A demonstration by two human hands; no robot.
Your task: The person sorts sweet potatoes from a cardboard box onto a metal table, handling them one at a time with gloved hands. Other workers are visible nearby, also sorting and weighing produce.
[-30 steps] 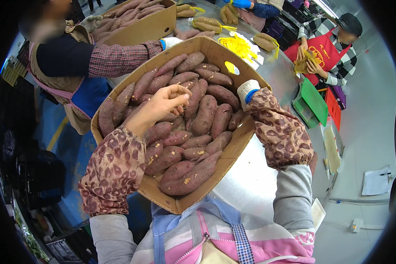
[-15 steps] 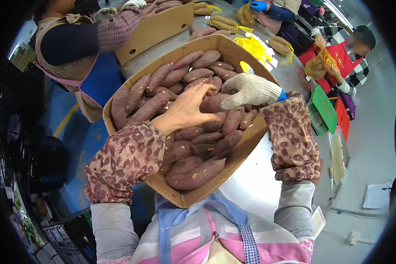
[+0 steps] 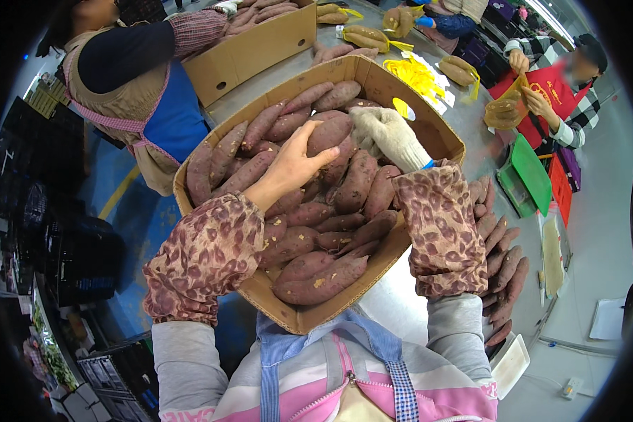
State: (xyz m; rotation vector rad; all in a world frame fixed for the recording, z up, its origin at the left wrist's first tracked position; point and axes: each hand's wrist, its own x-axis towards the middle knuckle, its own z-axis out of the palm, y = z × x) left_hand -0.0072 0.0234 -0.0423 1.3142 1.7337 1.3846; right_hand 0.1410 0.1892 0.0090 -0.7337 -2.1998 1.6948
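Observation:
Sweet potatoes [image 3: 316,274] with red-purple skins fill the cardboard box [image 3: 302,316] in front of me. My bare left hand [image 3: 299,158] grips a plump sweet potato [image 3: 328,132] raised among the others near the box's upper middle, its fingers curved round it. My right hand [image 3: 390,137], in a white knit glove, has curled fingers against the right end of that same sweet potato; its fingertips are partly hidden. Patterned sleeve covers are on both forearms.
A co-worker [image 3: 126,91] stands left beside another box [image 3: 253,56]. Yellow nets [image 3: 404,74], bagged potatoes [image 3: 457,72], a green bin [image 3: 524,176] and loose sweet potatoes [image 3: 499,274] lie on the metal table [image 3: 390,292]. Another person [image 3: 552,91] in a red apron holds a net bag.
My left hand has moved forward and closed on a sweet potato, lifting it slightly. My gloved right hand has reached inward from the box's right edge to the same sweet potato.

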